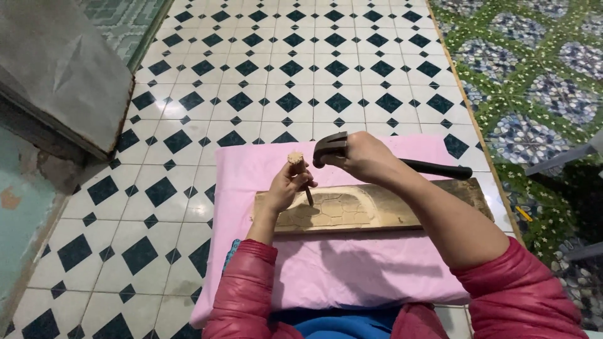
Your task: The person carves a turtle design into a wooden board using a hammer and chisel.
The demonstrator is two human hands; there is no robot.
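Gripping a chisel [300, 176] by its wooden handle, the left hand [284, 188] sets the blade tip on the board [370, 210], at its carved left part. The board lies across a pink cloth [352, 270]. Above the board's middle, the right hand [367, 157] clenches a hammer [333, 147] close under its head, the black handle pointing right.

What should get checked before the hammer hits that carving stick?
1. Left hand wrapped round the chisel: ok.
2. Chisel tip touching the wooden board: ok, it looks so.
3. Right hand gripping the hammer close to its head: ok.
4. Hammer head lined up beside the chisel's top: ok.
5. Board lying flat on the pink cloth: ok.
6. Fingers clear of the chisel's top: cannot tell.
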